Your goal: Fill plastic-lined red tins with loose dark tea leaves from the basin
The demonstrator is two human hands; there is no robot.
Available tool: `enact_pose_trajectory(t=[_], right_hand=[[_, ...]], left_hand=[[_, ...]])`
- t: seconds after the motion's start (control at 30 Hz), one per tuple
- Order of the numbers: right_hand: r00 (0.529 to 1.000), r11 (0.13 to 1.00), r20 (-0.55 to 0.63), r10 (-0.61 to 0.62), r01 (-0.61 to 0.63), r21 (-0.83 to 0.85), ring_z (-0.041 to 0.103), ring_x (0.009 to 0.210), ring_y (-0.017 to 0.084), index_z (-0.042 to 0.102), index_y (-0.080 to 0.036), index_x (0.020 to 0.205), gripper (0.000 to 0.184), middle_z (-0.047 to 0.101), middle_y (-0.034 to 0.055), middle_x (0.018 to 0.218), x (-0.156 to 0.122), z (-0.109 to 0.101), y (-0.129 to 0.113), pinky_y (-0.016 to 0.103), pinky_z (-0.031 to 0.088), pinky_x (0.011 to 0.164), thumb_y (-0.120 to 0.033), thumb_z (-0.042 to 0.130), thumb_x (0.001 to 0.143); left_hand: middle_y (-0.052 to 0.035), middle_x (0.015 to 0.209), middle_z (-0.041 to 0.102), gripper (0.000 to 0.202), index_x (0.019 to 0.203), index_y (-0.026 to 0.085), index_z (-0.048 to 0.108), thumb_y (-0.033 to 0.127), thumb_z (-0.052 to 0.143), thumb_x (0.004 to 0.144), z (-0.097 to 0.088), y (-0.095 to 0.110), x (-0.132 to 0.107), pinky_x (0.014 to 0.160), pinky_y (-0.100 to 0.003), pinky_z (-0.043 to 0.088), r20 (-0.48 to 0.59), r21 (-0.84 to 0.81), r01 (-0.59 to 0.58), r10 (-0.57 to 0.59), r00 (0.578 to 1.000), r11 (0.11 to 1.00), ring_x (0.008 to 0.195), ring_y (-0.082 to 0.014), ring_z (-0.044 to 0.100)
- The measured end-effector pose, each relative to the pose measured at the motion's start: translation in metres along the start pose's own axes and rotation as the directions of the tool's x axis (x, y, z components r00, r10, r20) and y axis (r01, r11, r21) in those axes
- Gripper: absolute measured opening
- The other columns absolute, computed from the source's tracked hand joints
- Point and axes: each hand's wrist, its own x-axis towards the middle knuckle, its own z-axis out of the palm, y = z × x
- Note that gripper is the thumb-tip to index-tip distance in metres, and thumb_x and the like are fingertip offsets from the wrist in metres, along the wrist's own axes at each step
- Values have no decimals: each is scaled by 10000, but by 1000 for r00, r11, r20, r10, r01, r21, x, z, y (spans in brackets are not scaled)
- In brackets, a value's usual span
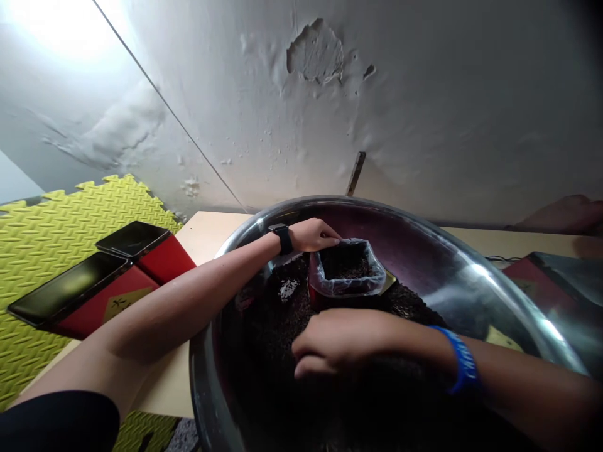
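Tin (323, 303) at bowl's (330, 199) twelve o'clock, probably light, stiff; bag (351, 287) lining looks soft, slippery. Left hand (311, 235) pinches bag's rim at ten, good hold; right hand (336, 339) apart at six, grip unclear.

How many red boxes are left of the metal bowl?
2: the near box and, just beyond it, the far box. The left forearm could hide more.

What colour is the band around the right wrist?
The wristband is blue with paler lettering; it shows in the head view.
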Motion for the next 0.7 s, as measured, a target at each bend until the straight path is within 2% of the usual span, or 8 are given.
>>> enact_pose_trajectory(t=[0.1, 0.2, 0.23, 0.33, 0.37, 0.47, 0.6, 0.7], right_hand=[[939, 988, -309, 152, -157, 9, 542, 637, 134, 621, -196, 855, 378, 643, 33, 766, -19, -32, 13, 240, 356, 541, -441, 334, 865], [776, 929, -559, 293, -370, -27, 554, 736, 168, 603, -190, 933, 340, 635, 70, 883, -31, -46, 41, 269, 375, 616, -389, 332, 876], [781, 919, -546, 303, -391, -49, 556, 748, 176, 604, -188, 934, 315, 634, 75, 894, -34, -47, 51, 279, 382, 632, -378, 363, 864], [869, 940, -438, 230, -314, -130, 555, 825, 189, 618, -194, 928, 230, 629, 61, 942, -45, -50, 68, 301, 404, 707, -295, 444, 817], [871, 949, -453, 191, -281, -140, 549, 866, 187, 617, -200, 944, 224, 621, 52, 980, -49, -51, 69, 304, 405, 745, -245, 451, 801], [804, 963, -575, 153, -253, -98, 537, 920, 165, 614, -217, 969, 340, 609, 21, 1026, -61, -57, 65, 289, 399, 809, -88, 411, 728], [902, 968, -384, 196, -241, -70, 556, 895, 160, 634, -253, 961, 470, 624, -6, 1010, -65, -56, 70, 277, 419, 774, -16, 380, 645], [849, 916, -448, 279, -375, -141, 553, 911, 191, 632, -253, 996, 497, 619, 15, 1030, -64, -51, 82, 315, 412, 787, -18, 392, 630]], left_hand=[[-53, 961, 659, 306, 1028, 156, 641, 295, 488, 803, -1, 4, 0, 719, -215, 410, -6, -7, -20, 20, 1000, 1000, 823, -139, 583], [-47, 896, 669, 289, 987, 138, 656, 279, 527, 771, 0, 6, 1, 675, -205, 406, 29, -19, -33, 34, 999, 999, 784, -140, 579], [-40, 892, 670, 290, 988, 143, 656, 281, 528, 768, 0, 6, 1, 676, -200, 403, 34, -22, -29, 30, 999, 999, 779, -135, 577], [-18, 922, 665, 309, 1035, 180, 640, 298, 493, 790, 0, 4, 2, 705, -188, 393, 21, -12, -9, 10, 1000, 1000, 789, -117, 572], [-12, 908, 667, 310, 1040, 188, 638, 302, 484, 795, 0, 3, 2, 694, -188, 391, 22, 5, -4, 4, 1000, 1000, 772, -113, 569], [-1, 848, 672, 298, 1020, 192, 649, 304, 482, 800, -1, 1, 1, 652, -191, 382, 48, 38, -6, 4, 999, 999, 713, -106, 559], [-31, 962, 659, 315, 1067, 180, 625, 293, 483, 809, -1, -1, 2, 718, -208, 393, 32, -21, -25, 26, 999, 999, 798, -125, 570], [-37, 979, 656, 317, 1082, 192, 615, 282, 489, 805, 1, 0, 2, 734, -217, 398, 34, -45, -10, 11, 999, 999, 823, -132, 571]])
